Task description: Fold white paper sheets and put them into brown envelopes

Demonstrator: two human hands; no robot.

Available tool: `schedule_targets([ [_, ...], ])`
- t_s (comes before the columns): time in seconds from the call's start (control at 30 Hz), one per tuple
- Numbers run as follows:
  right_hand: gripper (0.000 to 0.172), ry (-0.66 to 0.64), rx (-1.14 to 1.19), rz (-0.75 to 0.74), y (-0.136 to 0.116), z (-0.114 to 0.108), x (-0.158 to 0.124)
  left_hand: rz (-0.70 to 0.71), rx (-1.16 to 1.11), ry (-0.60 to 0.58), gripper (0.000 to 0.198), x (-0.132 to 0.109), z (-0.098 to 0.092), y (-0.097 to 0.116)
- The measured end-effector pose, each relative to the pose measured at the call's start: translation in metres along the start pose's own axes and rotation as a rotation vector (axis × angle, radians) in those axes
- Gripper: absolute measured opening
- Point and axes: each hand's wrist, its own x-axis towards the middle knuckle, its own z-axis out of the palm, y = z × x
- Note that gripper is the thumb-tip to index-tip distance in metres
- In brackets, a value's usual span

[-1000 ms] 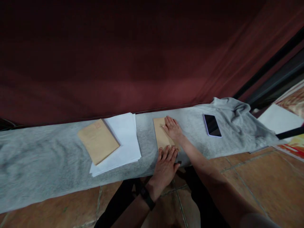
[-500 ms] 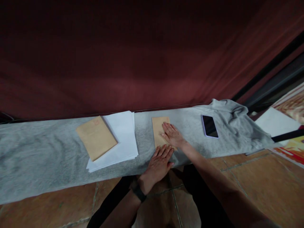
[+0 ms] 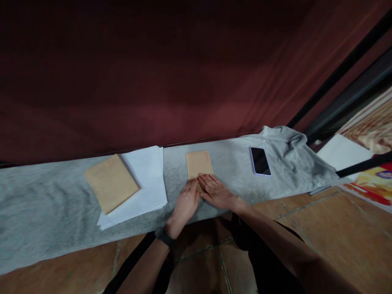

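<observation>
A small brown envelope (image 3: 199,162) with faint red print at its upper right lies on the grey cloth. Both my hands rest at its near end and cover that part. My left hand (image 3: 187,201) is on the near left side, fingers stretched forward over the paper. My right hand (image 3: 217,192) lies flat beside it, fingers extended across the near right part, fingertips almost meeting the left hand. The envelope's near edge is hidden under the hands. On the left, a stack of brown envelopes (image 3: 112,183) lies askew on white paper sheets (image 3: 150,175).
A phone (image 3: 260,161) with a purple edge lies right of the envelope. The grey cloth (image 3: 45,212) covers a long narrow surface and bunches up at the right end. A dark red panel (image 3: 183,81) stands behind. Tiled floor (image 3: 330,216) and a colourful printed package (image 3: 373,183) show at right.
My right hand has slid back toward me, down the envelope, and now sits beside my left hand. My left hand has turned and shifted a little to the left. The view has shifted slightly.
</observation>
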Motion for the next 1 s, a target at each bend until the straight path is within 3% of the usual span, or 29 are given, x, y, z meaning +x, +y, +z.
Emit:
schedule_targets([
  [0.33,0.073,-0.171,0.185,-0.133,-0.011,-0.016,-0.016,0.166,0.142,-0.127,0.055,0.024,0.011,-0.027],
  [0.43,0.056,-0.142,0.331,-0.222,-0.005,-0.025,-0.01,0.241,0.217,-0.183,0.055,0.052,0.017,-0.031],
  [0.53,0.039,-0.103,0.598,-0.24,0.006,-0.028,-0.003,0.221,0.28,-0.196,0.057,0.091,0.025,-0.027],
  [0.63,0.045,-0.152,0.876,-0.125,0.016,-0.025,0.002,0.194,0.31,-0.186,0.058,0.126,0.03,-0.021],
  [0.73,0.048,-0.213,1.0,-0.011,0.021,-0.026,0.004,0.126,0.327,-0.155,0.059,0.145,0.033,-0.016],
  [0.83,0.048,-0.248,1.04,0.015,0.021,-0.032,0.002,0.106,0.327,-0.147,0.059,0.145,0.035,-0.015],
  [1.0,0.047,-0.308,1.063,0.01,0.02,-0.043,0.001,0.208,0.317,-0.178,0.058,0.121,0.034,-0.017],
])
